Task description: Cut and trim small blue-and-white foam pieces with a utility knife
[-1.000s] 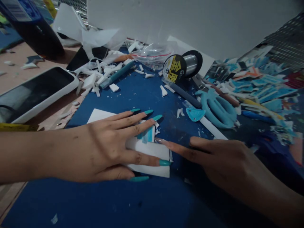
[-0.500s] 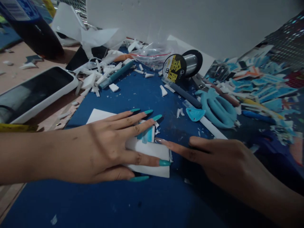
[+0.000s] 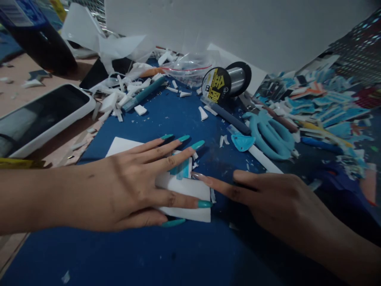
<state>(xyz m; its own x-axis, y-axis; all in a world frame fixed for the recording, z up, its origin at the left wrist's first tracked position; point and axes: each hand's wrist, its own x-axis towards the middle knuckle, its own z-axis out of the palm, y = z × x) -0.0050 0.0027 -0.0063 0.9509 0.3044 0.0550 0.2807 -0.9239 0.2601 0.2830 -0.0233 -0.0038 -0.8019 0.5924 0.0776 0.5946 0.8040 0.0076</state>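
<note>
My left hand, with long turquoise nails, lies flat with its fingers spread over a white sheet on a blue mat. Between its middle and index fingers shows a small white-edged light blue piece, partly covered. From the right comes my right hand, index finger stretched out. Its long clear nail meets the right edge of the blue piece, as far as I can see. The other fingers are curled under, and nothing visible is held. Small white scraps lie beside the piece.
Behind the hands stand a spool of clear line and light blue scissors. A teal pen-like tool lies among white offcuts. Left are a phone and a dark bottle; right, a heap of blue-and-white pieces.
The whole view has shifted slightly left. Both hands stay nearly where they were, the right index fingertip still at the blue piece's edge.
</note>
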